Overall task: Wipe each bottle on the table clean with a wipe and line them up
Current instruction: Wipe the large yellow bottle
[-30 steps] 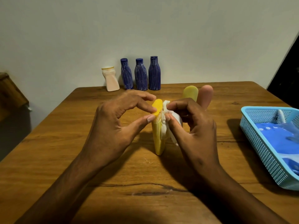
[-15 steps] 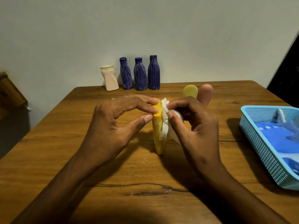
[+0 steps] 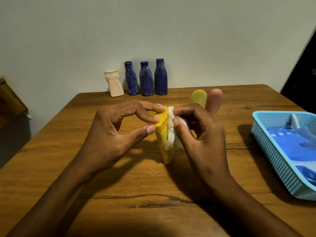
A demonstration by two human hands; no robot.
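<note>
A flat yellow bottle [image 3: 166, 151] stands upright mid-table. My left hand [image 3: 112, 134] pinches its yellow cap between thumb and fingers. My right hand [image 3: 200, 134] pinches a white wipe [image 3: 170, 132] and presses it against the bottle's right side near the top. Behind my right hand stand a pale yellow bottle [image 3: 198, 98] and a pink bottle [image 3: 214, 100], partly hidden. At the table's far edge a white bottle [image 3: 114, 83] and three dark blue bottles [image 3: 146, 79] stand in a row.
A light blue plastic basket [image 3: 277, 151] holding a blue wipes pack sits at the table's right edge. The wooden table [image 3: 153, 194] meets a grey wall at the back. A dark wooden object [image 3: 10, 103] is off to the left.
The wipe has slid along the bottle's upper right side, and my left fingers have shifted their pinch on the cap. The bottle now leans a little.
</note>
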